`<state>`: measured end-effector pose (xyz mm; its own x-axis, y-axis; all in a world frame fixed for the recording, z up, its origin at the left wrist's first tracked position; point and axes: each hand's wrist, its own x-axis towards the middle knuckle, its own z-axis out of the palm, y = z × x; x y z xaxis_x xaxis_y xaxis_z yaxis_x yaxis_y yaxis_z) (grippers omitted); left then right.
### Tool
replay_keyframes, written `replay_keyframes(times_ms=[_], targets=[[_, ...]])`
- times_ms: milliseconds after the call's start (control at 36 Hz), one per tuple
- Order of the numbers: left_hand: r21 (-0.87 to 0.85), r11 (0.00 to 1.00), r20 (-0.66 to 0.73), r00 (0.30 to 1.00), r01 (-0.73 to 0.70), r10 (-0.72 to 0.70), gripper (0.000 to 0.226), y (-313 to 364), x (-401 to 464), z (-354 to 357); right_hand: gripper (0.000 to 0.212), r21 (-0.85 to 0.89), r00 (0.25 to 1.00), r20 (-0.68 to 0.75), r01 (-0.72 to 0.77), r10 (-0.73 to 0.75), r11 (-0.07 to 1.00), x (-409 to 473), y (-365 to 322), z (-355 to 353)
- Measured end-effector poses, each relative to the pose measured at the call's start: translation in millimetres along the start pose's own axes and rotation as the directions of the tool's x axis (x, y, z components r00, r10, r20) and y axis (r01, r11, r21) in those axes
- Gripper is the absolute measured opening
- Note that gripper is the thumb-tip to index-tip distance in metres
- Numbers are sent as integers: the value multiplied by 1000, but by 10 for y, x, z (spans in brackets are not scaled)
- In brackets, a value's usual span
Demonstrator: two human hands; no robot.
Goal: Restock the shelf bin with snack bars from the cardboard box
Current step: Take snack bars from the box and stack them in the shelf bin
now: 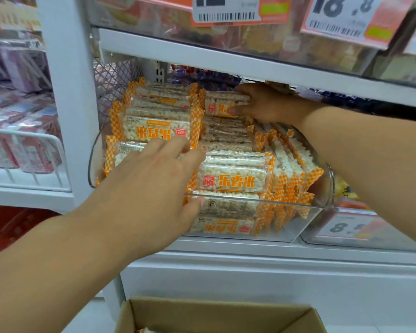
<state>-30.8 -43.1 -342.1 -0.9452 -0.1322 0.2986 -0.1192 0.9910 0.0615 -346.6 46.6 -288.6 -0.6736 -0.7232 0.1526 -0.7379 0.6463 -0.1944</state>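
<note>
**Orange wrappers, nearly a full bin**

Orange-checked snack bars point(233, 181) fill most of the clear shelf bin point(298, 222) under both my hands. My right hand point(262, 104) reaches deep under the shelf above point(202, 56) and is clamped on a bar at the back point(222, 102), fingers curled over its far edge and thumb against its label side, I think to seat it flat on the rear stack. My left hand point(158, 179) lies nearer me, fingers straight and fairly close together, pressing on the front left stack with my thumb touching the bin's front wall; I judge it steadies the pile so nothing slides while the other hand works. Right of my left hand, several bars stand on edge against the bin's curved side, filling the gap the flat stacks leave. Below my forearms sits the cardboard box point(202, 311), flaps open; a scrap of pale wrapper shows at its bottom edge, so some stock seems left to move.
</note>
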Motion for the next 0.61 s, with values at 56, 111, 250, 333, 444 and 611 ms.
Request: replay_keyframes(times_ms=[56, 111, 250, 333, 444, 611], targets=[[0, 1000, 12, 1000, -2, 2, 64, 8, -3, -8, 85, -8, 1000, -23, 18, -18, 1000, 19, -11, 2], [5, 1000, 15, 1000, -8, 8, 69, 10, -4, -9, 85, -9, 1000, -5, 10, -10, 1000, 56, 6, 27], [4, 1000, 14, 1000, -10, 10, 70, -4, -5, 2, 90, 72, 996, 71, -65, 60, 995, 106, 74, 85], [6, 1000, 18, 1000, -10, 10, 70, -11, -2, 7, 91, 191, 994, 79, -93, 79, 977, 112, 78, 83], [7, 1000, 19, 1000, -6, 6, 66, -16, 14, -13, 94, 225, 996, 32, -88, 82, 970, 80, 64, 48], [8, 1000, 9, 1000, -15, 15, 67, -11, 7, -18, 86, 174, 997, -27, -66, 71, 983, -73, 44, -23]])
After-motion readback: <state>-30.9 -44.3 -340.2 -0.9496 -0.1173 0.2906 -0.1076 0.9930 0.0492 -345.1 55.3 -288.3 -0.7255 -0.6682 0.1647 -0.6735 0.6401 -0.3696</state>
